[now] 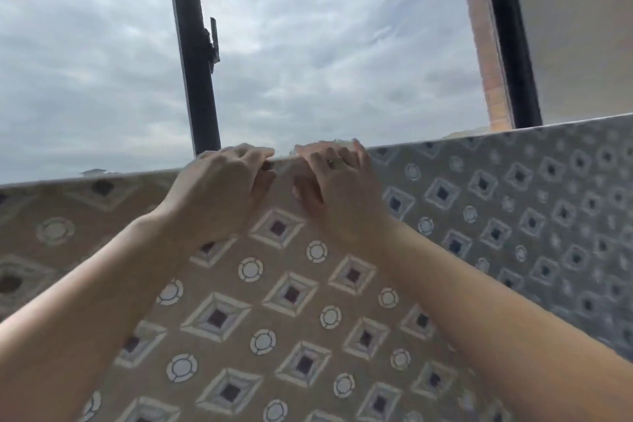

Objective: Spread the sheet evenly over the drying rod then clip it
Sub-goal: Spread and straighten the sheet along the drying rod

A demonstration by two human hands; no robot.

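Observation:
A patterned sheet (267, 301), tan in the middle and grey to the right, with diamonds and circles, hangs over a drying rod that lies hidden under its top fold. My left hand (222, 188) and my right hand (337, 181) rest side by side at the middle of that fold, fingers curled over the top edge and gripping the cloth. A ring shows on my right hand. Something pale and small peeks out behind my right fingertips; I cannot tell what it is. No clip is clearly visible.
An open window lies straight ahead with a cloudy sky beyond. A black window frame post (195, 55) with a latch stands just behind the left hand. A second black post (510, 44) and a brick wall (486, 44) are at the right.

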